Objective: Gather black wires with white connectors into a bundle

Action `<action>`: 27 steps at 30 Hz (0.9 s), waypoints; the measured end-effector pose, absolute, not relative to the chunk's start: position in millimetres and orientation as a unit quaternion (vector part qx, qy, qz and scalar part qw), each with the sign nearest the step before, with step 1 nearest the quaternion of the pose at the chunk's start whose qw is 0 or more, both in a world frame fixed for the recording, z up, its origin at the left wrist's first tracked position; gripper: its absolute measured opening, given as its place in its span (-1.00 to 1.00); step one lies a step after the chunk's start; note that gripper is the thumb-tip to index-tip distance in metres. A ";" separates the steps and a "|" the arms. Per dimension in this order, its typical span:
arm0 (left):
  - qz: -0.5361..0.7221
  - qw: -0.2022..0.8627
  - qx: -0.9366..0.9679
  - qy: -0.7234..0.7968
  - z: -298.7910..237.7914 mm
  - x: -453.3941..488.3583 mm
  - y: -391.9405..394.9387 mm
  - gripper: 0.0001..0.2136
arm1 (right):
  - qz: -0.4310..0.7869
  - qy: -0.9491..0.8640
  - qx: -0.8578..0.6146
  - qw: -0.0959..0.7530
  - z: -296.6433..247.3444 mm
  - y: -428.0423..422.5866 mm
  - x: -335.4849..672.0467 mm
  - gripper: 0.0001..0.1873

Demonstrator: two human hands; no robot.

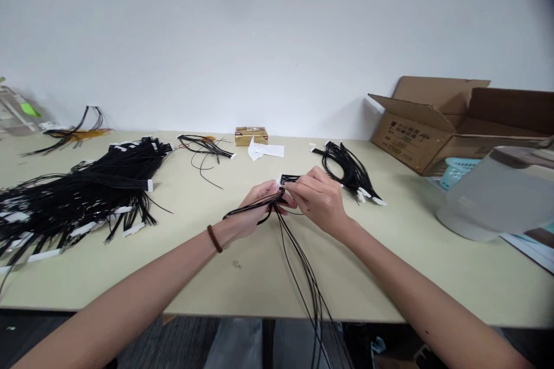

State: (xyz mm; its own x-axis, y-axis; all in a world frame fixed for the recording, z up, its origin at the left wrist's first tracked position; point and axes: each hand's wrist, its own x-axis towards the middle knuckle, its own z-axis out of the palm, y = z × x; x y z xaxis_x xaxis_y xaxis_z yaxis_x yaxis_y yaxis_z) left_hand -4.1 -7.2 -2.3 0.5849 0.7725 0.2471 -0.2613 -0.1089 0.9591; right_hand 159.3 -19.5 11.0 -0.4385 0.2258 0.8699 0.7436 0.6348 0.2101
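Note:
Both hands meet over the middle of the pale table (pixel 225 277). My left hand (pixel 255 207) is closed round a bundle of thin black wires (pixel 298 265) that trail toward me and hang over the table's front edge. My right hand (pixel 318 199) pinches the same bundle near its white connector (pixel 286 179), which sticks out between the two hands. A brown band circles my left wrist.
A large heap of black wire harnesses (pixel 82 196) covers the left side. A smaller bundle (pixel 350 173) lies right of my hands. An open cardboard box (pixel 450 121), a blurred grey container (pixel 497 196) and a teal basket (pixel 456 170) stand at the right. A small yellow box (pixel 251 135) sits by the wall.

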 end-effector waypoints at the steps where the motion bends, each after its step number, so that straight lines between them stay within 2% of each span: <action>1: 0.406 0.637 0.623 0.205 -2.3 -4.2 -7.1 -0.69 | -0.297 -0.797 -0.301 0.432 10.9 -19.0 159.7 -0.83; 7: 0.408 0.659 0.588 0.230 3.0 -1.7 -10.1 -0.73 | -0.299 -0.794 -0.300 0.436 8.1 -13.0 161.4 -0.87; 13: 0.491 0.695 0.420 0.316 11.9 1.3 -9.0 -0.97 | -0.352 -0.801 -0.254 0.412 5.6 -13.8 160.0 -0.74; 18: 0.516 0.688 0.330 0.388 16.9 -1.3 -3.5 -0.93 | -0.326 -0.866 -0.195 0.326 0.9 -13.3 156.2 -0.83; 27: 0.491 0.689 0.359 0.395 14.6 -2.6 -5.8 -0.95 | -0.341 -0.885 -0.163 0.272 -5.8 -8.8 154.5 -0.81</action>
State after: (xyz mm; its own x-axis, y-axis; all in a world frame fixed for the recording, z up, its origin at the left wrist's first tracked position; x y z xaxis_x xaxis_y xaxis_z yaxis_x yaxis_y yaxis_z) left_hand -2.6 -5.8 14.6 0.2069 0.9594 -0.1915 -0.3930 0.2608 0.8818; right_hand 154.5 -8.8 -5.8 -0.7995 0.1033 0.5918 0.4732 0.7151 0.5145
